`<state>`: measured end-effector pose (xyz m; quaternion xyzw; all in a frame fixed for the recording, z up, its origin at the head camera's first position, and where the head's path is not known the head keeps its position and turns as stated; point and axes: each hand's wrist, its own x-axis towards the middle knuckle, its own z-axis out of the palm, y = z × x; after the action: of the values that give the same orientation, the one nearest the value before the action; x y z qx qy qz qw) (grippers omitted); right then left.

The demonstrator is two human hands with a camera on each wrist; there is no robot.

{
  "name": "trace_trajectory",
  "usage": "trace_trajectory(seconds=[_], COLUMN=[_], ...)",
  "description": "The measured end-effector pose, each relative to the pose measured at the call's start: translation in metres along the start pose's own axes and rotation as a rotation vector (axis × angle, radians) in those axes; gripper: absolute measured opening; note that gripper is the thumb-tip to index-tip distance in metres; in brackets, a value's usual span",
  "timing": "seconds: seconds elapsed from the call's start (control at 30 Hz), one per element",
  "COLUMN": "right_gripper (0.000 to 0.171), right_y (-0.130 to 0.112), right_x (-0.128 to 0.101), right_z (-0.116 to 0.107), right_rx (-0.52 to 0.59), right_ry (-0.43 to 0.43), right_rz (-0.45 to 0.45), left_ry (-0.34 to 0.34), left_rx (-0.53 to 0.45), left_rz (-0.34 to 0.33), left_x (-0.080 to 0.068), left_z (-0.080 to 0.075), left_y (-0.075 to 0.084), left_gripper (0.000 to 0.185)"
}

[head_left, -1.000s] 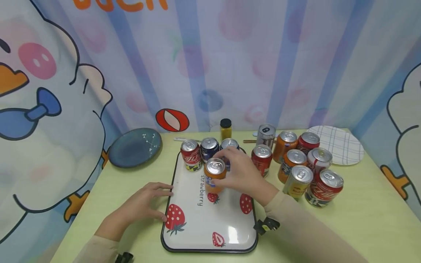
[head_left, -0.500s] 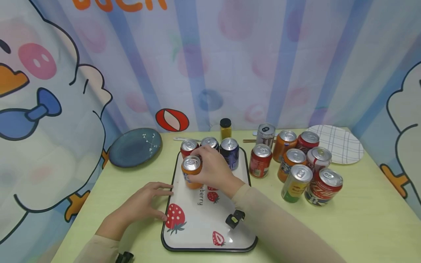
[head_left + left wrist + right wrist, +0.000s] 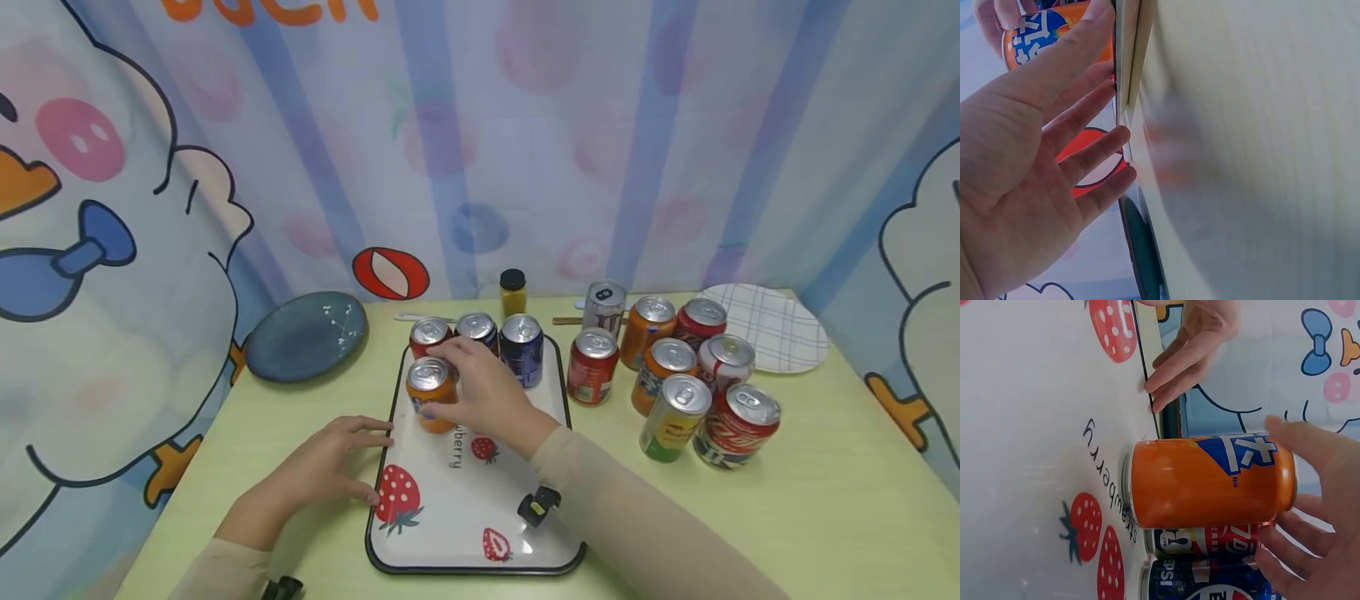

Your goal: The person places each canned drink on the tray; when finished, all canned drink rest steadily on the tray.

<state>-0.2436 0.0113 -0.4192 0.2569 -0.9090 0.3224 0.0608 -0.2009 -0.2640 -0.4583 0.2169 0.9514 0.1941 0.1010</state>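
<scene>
A dark blue can (image 3: 1197, 579) reads PEPSI and the tray (image 3: 442, 537) "strawberry", where the orange can (image 3: 431, 402), blue-and-white labelled, stands farther left than a second ago, between thumb and fingers of the right hand (image 3: 491, 390), whether clamped I cannot tell, while the left hand (image 3: 318, 467) spreads its fingers at the tray's edge.

Soft, even light fills the head view, glinting atop the orange can (image 3: 431, 408) and leaving a small white glare on the tray (image 3: 442, 533), near right. The left wrist view is dimmer, a broad, soft-edged shadow darkening the bench (image 3: 1260, 125).
</scene>
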Motion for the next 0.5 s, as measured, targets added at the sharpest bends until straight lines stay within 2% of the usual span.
trace_trajectory(seconds=[0.1,0.17,0.4,0.5], right_gripper=[0.077,0.073,0.053,0.050], right_y=[0.001,0.005,0.034,0.045], right_x=[-0.012,-0.023,-0.071,-0.088], right_z=[-0.007,-0.016,-0.064,-0.085], right_rx=[0.007,-0.008,-0.252,-0.283], right_ry=[-0.025,-0.027,0.020,0.041], right_rz=[0.008,0.011,-0.095,-0.133], left_ry=[0.001,-0.003,0.002,0.008], left_rx=[-0.004,-0.017,-0.029,-0.012], left_rz=[-0.019,-0.028,-0.010,-0.013], left_x=[-0.003,-0.003,-0.002,-0.001], left_z=[0.000,0.001,0.002,0.001], left_y=[-0.002,-0.003,-0.001,0.000], left_gripper=[0.075,0.075,0.077,0.076])
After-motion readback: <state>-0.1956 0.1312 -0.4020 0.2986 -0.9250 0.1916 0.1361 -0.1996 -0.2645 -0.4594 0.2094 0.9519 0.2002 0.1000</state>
